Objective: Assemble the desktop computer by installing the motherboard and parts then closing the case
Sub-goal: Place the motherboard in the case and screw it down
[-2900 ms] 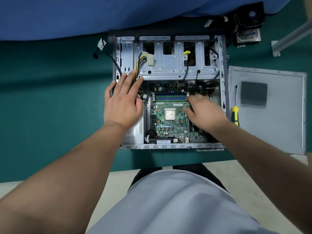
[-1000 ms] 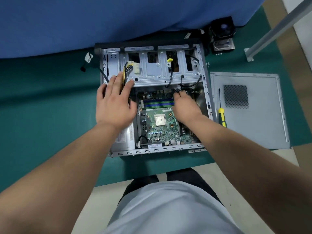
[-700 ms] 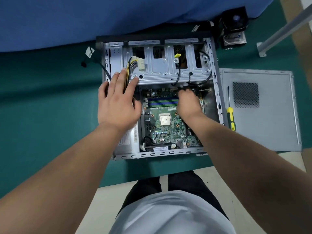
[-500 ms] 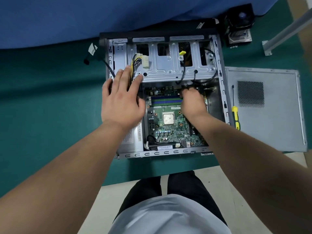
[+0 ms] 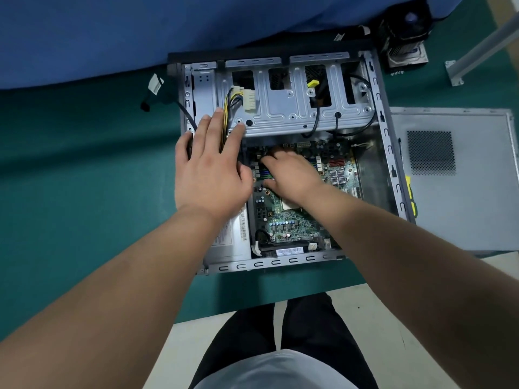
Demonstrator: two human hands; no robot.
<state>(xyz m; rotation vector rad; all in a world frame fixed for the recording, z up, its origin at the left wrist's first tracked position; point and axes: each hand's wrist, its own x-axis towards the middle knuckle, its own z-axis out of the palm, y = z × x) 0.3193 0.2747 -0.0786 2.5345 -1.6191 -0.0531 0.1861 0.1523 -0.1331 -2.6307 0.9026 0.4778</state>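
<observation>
- The motherboard [image 5: 292, 220] lies flat in the open case [image 5: 389, 153], which rests on its side on the green table [image 5: 84, 192]; the board's long axis looks to run from the person towards the drive cage [image 5: 297, 113].
- The right hand [image 5: 292, 175] is on the far-left part of the board, over the memory slots [image 5: 264, 173]; its fingers [image 5: 276, 155] curl down towards the board's far edge, but whether they pinch a cable or connector is hidden under the hand – I cannot tell.
- The left hand [image 5: 209, 169] lies flat with straight fingers, spread over the yellow-and-black power cables [image 5: 229, 103] and the near-left corner of the cage, pressing or steadying and gripping nothing.
- The relation that matters: the sockets along the board's far edge sit just beyond the right fingertips, tucked below the cage's overhang; the right hand is the nearer 1, so any plugging there probably falls to it.
- In the way: the cage lip above, 2 black leads [image 5: 316, 122] hanging from it, and the left hand crowding close beside.
- Further out – a white multi-pin plug [image 5: 249, 101] rests on the cage, unconnected; the side panel [image 5: 460, 192] lies right of the case with a yellow-handled screwdriver [image 5: 410, 192] at its edge; a cooler fan [image 5: 405, 32] sits beyond the far-right corner.
</observation>
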